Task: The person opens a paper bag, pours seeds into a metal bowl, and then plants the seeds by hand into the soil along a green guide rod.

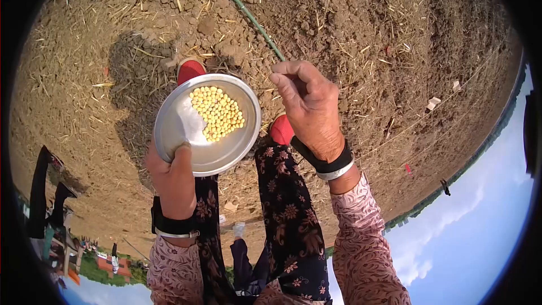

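My left hand (pixel 174 183) grips a shallow round metal bowl (pixel 228 155) by its near left side, thumb over the rim and fingers hidden beneath. Pale yellow seeds (pixel 217 114), like soybeans or chickpeas, are heaped on the far right side of its bottom. To the right of the bowl, my right hand (pixel 312 101) hangs over the soil, its thumb and forefinger drawn together and the other fingers curled in. I cannot tell what is in that pinch. A thin green stick (pixel 245 10) runs over the ground up to this hand in the view.
Dry soil (pixel 389 68) with straw bits spreads all around. Below are my red shoes (pixel 280 130), one partly behind the bowl. A taut string (pixel 403 133) crosses the ground on the right. Other people's legs (pixel 42 192) show at left, and another person's shoe (pixel 239 229) behind me.
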Available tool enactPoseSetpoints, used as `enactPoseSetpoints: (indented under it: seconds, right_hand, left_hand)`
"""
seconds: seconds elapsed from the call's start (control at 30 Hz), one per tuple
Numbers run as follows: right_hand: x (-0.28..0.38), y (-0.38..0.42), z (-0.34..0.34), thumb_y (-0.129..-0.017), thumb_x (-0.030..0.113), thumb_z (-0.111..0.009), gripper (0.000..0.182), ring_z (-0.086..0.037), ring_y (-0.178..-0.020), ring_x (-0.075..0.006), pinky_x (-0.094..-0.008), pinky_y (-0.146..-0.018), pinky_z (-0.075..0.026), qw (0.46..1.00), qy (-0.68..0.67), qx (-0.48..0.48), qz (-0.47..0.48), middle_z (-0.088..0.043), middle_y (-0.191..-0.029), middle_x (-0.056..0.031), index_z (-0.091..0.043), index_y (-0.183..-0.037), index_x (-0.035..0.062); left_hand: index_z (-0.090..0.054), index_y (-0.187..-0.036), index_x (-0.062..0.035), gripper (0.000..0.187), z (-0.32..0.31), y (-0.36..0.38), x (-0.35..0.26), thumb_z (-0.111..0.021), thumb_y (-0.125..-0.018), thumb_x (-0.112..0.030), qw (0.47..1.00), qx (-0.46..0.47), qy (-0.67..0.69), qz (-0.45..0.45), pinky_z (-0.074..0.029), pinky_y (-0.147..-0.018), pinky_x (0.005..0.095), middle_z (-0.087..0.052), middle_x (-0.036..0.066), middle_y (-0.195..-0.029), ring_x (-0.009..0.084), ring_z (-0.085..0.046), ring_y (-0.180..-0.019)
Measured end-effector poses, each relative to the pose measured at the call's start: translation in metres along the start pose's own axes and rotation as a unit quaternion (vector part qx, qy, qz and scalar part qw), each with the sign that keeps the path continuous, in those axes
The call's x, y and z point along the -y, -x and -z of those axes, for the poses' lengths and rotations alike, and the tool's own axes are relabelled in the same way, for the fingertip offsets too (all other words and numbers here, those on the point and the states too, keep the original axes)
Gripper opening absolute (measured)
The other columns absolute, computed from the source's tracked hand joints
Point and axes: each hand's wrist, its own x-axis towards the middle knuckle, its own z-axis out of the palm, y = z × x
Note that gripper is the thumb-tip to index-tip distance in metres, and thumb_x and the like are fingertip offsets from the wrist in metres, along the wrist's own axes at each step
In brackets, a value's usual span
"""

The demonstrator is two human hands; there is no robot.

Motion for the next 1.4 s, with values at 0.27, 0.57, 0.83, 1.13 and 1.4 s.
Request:
enactPoseSetpoints:
  seconds: [0.27, 0.57, 0.83, 1.13, 1.4]
  right_hand:
    - [0.052, 0.027, -0.042, -0.074, 0.010, -0.061, 0.021, -0.063, -0.054, -0.0193, -0.0291, -0.046, -0.050, 0.894, 0.383, 0.114, 0.203, -0.058, -0.074, -0.0071, -0.059, -0.093, 0.0031]
    - [0.068, 0.017, -0.037, -0.075, 0.005, -0.063, 0.009, -0.065, -0.060, -0.0227, -0.0309, -0.050, -0.051, 0.895, 0.338, 0.207, 0.203, -0.058, -0.072, -0.0081, -0.056, -0.080, 0.0037]
    - [-0.007, -0.079, -0.036, -0.084, 0.012, -0.064, 0.011, -0.063, -0.071, -0.0371, -0.0434, -0.063, -0.050, 0.992, 0.127, 0.008, 0.009, -0.064, -0.078, -0.0181, -0.062, -0.086, 0.0011]
    - [-0.115, -0.177, -0.118, -0.085, 0.023, -0.064, 0.021, -0.065, -0.087, -0.0377, -0.0447, -0.079, -0.052, 0.953, 0.253, 0.018, -0.168, -0.067, -0.089, -0.0221, -0.071, -0.092, 0.0046]
    - [-0.123, -0.183, -0.123, -0.084, 0.021, -0.064, 0.021, -0.065, -0.090, -0.0368, -0.0429, -0.080, -0.052, 0.945, 0.267, 0.052, -0.183, -0.067, -0.095, -0.0216, -0.071, -0.092, 0.0023]
  left_hand:
    - [-0.050, -0.120, 0.0056, 0.039, -0.005, 0.003, -0.002, -0.045, -0.081, 0.007, 0.998, 0.027, 0.033, 0.046, -0.046, -0.083, 0.0257, -0.060, 0.008, -0.105, 0.0118, -0.057, -0.090]
    - [-0.046, -0.127, 0.0050, 0.043, 0.004, -0.005, -0.012, -0.045, -0.083, 0.004, 0.998, 0.039, 0.010, 0.050, -0.042, -0.089, 0.0257, -0.057, 0.011, -0.114, 0.0147, -0.055, -0.101]
    - [-0.050, -0.122, 0.0041, 0.039, 0.016, -0.014, -0.009, -0.049, -0.084, 0.001, 0.996, -0.015, 0.082, 0.031, -0.042, -0.090, 0.0312, -0.057, 0.010, -0.112, 0.0160, -0.055, -0.099]
    - [-0.052, -0.120, 0.0038, 0.037, 0.020, -0.020, -0.023, -0.051, -0.083, 0.002, 0.991, -0.040, 0.108, 0.073, -0.042, -0.091, 0.0311, -0.058, 0.009, -0.110, 0.0159, -0.055, -0.098]
    - [-0.052, -0.117, 0.0048, 0.031, 0.022, -0.016, -0.025, -0.051, -0.087, -0.002, 0.999, -0.013, 0.036, 0.027, -0.042, -0.090, 0.0304, -0.058, 0.009, -0.108, 0.0143, -0.055, -0.097]
